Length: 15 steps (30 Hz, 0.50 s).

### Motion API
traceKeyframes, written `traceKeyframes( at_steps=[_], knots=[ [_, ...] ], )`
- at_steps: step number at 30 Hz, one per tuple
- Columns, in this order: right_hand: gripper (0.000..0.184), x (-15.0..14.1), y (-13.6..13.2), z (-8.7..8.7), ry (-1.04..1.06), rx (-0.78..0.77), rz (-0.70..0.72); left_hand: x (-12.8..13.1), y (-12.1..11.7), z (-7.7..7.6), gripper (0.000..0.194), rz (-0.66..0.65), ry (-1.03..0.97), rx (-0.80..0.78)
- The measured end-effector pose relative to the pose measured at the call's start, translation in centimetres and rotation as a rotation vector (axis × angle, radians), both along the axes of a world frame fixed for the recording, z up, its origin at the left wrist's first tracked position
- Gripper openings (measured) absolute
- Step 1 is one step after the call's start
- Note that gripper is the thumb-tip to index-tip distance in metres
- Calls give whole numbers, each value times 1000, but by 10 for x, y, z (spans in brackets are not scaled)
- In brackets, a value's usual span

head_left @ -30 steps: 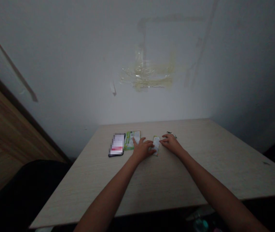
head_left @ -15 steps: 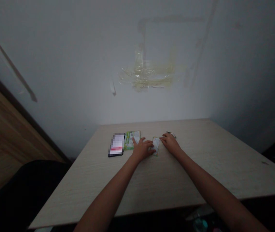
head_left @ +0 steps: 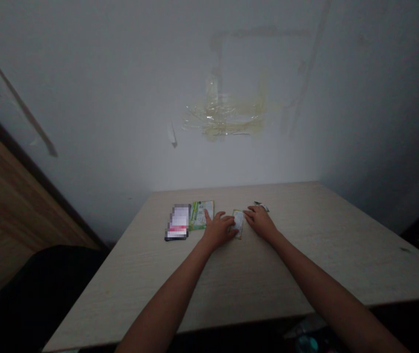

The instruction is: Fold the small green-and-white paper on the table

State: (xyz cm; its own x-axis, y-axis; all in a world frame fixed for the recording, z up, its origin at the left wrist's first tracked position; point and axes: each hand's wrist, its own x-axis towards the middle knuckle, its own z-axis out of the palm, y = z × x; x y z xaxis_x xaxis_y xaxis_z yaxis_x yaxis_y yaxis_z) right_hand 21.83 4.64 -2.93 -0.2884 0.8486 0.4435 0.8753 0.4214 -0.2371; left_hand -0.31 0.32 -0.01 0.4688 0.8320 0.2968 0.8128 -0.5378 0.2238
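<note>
A small, pale card-like piece (head_left: pixel 238 224) with printing and a coloured edge lies flat on the table between my two hands. My left hand (head_left: pixel 219 231) rests over its left side, fingers spread and fingertips touching it. From the other side, my right hand (head_left: pixel 260 221) reaches in with fingers stretched out, the tips at the card's upper right edge. A green and white printed leaflet or packet (head_left: pixel 197 216) lies just left of my left hand, whose thumb overlaps it. Partly behind my right hand is a small dark and white scrap (head_left: pixel 264 206).
A phone (head_left: pixel 177 223) with a blurred screen lies left of the green leaflet. The light wooden table (head_left: pixel 150 289) meets a wall (head_left: pixel 121 98) with old clear tape (head_left: pixel 227 117). A dark form (head_left: pixel 43 289) stands at the left; a teal object (head_left: pixel 307 343) is below the front edge.
Almost nothing differs. The whole view has shifted slightly, and both hands stay at the card in nearly the same pose.
</note>
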Motion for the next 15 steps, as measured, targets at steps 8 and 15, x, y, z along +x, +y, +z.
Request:
traceKeyframes(
  at_steps=[8,15],
  knots=[
    [16,5,-3,-1,238,-29,186,5,-6,1,29,21,-9,69],
    [10,4,-11,4,283,-132,202,8,-8,-1,38,87,48,47]
  ],
)
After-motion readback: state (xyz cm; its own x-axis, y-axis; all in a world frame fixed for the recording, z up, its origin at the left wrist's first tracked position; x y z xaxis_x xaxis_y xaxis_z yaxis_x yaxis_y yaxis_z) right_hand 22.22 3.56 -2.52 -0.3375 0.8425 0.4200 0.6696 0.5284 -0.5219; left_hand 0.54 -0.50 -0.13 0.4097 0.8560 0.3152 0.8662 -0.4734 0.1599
